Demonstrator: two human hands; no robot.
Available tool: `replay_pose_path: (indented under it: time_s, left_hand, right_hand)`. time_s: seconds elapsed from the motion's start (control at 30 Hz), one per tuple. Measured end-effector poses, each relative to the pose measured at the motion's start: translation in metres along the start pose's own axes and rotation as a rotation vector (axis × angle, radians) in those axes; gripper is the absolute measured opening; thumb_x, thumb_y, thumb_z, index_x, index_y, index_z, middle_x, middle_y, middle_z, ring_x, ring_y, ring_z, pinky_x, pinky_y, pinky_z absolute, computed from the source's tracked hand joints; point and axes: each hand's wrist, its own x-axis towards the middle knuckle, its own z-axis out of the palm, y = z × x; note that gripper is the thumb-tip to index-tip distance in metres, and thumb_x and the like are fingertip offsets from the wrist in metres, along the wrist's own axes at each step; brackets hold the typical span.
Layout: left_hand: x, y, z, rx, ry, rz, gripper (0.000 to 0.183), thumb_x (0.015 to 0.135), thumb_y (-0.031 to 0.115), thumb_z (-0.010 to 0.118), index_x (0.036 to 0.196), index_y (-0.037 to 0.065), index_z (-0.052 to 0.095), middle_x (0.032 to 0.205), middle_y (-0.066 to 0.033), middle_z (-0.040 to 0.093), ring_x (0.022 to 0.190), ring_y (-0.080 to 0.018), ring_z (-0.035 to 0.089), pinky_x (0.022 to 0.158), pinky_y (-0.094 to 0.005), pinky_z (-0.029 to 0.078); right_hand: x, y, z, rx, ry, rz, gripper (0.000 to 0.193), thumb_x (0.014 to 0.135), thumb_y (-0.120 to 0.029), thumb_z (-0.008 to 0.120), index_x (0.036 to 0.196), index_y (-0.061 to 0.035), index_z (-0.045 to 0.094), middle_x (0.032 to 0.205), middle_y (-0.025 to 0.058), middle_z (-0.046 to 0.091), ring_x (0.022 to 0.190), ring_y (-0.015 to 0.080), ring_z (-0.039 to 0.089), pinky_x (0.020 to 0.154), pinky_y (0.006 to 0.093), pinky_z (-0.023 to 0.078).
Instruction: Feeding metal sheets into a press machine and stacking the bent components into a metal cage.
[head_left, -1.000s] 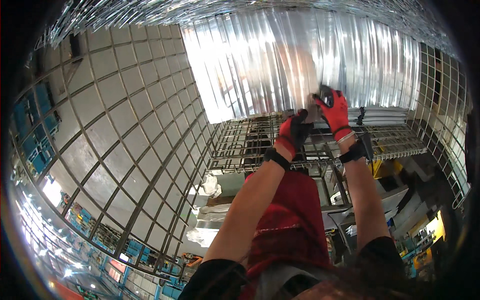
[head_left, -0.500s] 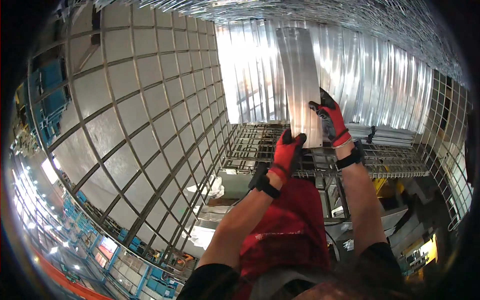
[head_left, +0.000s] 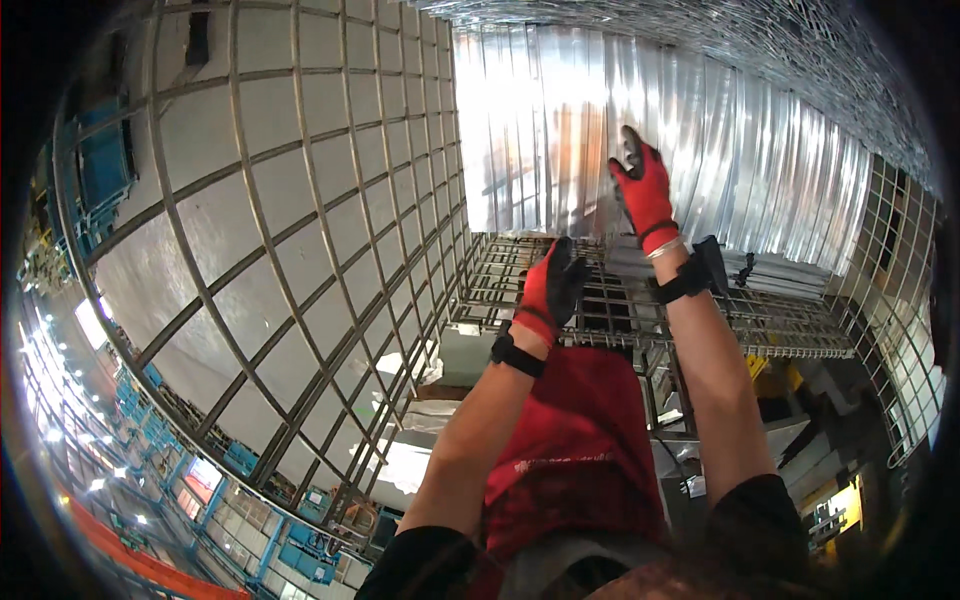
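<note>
A row of shiny metal strips (head_left: 720,150) lies side by side in the wire cage, their near ends toward me. Over the near half of that row is my right hand (head_left: 645,190) in a red and black glove, thumb and fingers apart, holding nothing. My left hand (head_left: 553,288), gloved alike, hovers beside the near ends of the strips above the wire mesh front (head_left: 600,285). Its thumb and fingers are spread, with no strip between them. Whether either glove touches metal is hard to tell.
Tall wire mesh side (head_left: 300,200) rises on the left, with another mesh side (head_left: 900,250) on the right. A dense stack of thin metal edges (head_left: 700,50) borders the far side. More strips (head_left: 785,272) lie lower at the right. My red apron (head_left: 570,430) hangs close to the mesh front.
Both hands have let go of the single strip they held, which now lies in the row. The right hand has moved slightly farther away and left; the left hand has shifted left.
</note>
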Motion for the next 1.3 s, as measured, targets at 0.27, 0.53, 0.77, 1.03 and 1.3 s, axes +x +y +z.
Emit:
replay_pose_path:
  time_s: [0.27,0.53,0.77,1.03,1.3]
  left_hand:
    - [0.021,0.003,0.006,-0.201,-0.044,-0.211,0.024,0.082,0.032,0.061,0.093,0.010,0.060,0.088,-0.0106,0.061,0.086,-0.0278,0.059,0.079,-0.0387,0.050]
    - [0.047,-0.017,0.015,-0.286,-0.146,-0.514,0.032,0.085,0.036,0.055,0.096,0.006,0.061,0.087,-0.0125,0.064,0.082,-0.0269,0.061,0.082,-0.0387,0.049]
    - [0.042,-0.033,-0.024,-0.243,-0.229,-0.034,0.033,0.090,0.026,0.050,0.121,0.018,0.044,0.106,-0.0119,0.055,0.095,-0.0258,0.056,0.087,-0.0415,0.045]
    - [0.032,-0.033,-0.002,-0.083,-0.249,-0.221,0.033,0.090,0.027,0.050,0.121,0.016,0.045,0.110,-0.0093,0.055,0.097,-0.0245,0.055,0.085,-0.0408,0.045]
    - [0.021,-0.024,0.013,-0.178,-0.023,-0.080,0.030,0.088,0.029,0.053,0.114,0.014,0.048,0.100,-0.0083,0.058,0.089,-0.0252,0.057,0.084,-0.0365,0.046]
  right_hand:
    - [-0.031,0.035,-0.020,0.222,-0.140,0.308,0.041,0.076,-0.019,0.066,0.115,-0.0080,0.056,0.105,0.0121,0.059,0.092,0.0256,0.060,0.080,0.0340,0.048]
    - [-0.037,0.031,-0.007,0.154,-0.201,0.203,0.049,0.075,-0.024,0.068,0.118,-0.0080,0.053,0.106,0.0142,0.060,0.095,0.0296,0.058,0.086,0.0354,0.045]
    - [-0.039,0.030,0.004,0.306,-0.254,0.290,0.049,0.074,-0.025,0.069,0.117,-0.0080,0.054,0.106,0.0128,0.061,0.098,0.0279,0.059,0.087,0.0344,0.045]
    - [-0.044,0.017,0.010,0.160,-0.143,0.300,0.045,0.075,-0.023,0.068,0.116,-0.0092,0.055,0.106,0.0138,0.060,0.094,0.0301,0.059,0.083,0.0365,0.046]
    - [-0.039,0.012,0.002,0.238,-0.300,0.364,0.049,0.076,-0.027,0.067,0.121,-0.0120,0.052,0.106,0.0136,0.060,0.096,0.0300,0.058,0.085,0.0372,0.045]
